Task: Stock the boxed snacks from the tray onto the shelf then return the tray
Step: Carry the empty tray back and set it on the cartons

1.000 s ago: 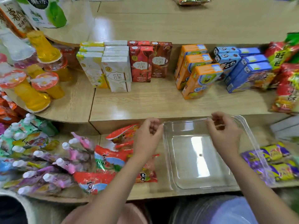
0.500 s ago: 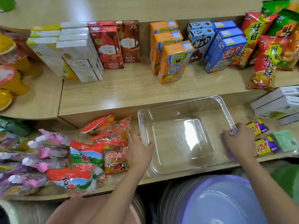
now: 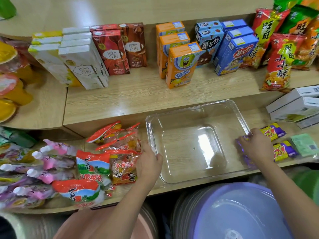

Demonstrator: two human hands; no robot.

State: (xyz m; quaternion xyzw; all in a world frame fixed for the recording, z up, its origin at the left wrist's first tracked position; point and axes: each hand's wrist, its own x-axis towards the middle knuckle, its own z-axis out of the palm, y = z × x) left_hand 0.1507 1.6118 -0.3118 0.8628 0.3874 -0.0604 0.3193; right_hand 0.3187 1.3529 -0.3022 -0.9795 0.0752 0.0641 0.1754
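A clear plastic tray (image 3: 174, 176) lies on the lower shelf with nothing in it. My left hand (image 3: 149, 163) grips its left rim, thumb over the edge. My right hand (image 3: 255, 145) holds its right rim. On the shelf above stand rows of boxed snacks: white boxes (image 3: 82, 66), red-brown boxes (image 3: 117, 50), orange boxes (image 3: 181, 64) and blue boxes (image 3: 233, 50).
Red and orange snack bags (image 3: 120, 152) and pink pouches (image 3: 48, 166) crowd the lower shelf left of the tray. Purple-yellow packets (image 3: 274, 133) and white cartons (image 3: 296, 106) lie to its right. Tall chip bags (image 3: 279, 62) stand at the upper right. Stacked basins (image 3: 229, 214) sit below.
Both hands moved from the tray's far corners down to its side rims. The view has shifted left and down, and the tray has stayed on the lower shelf.
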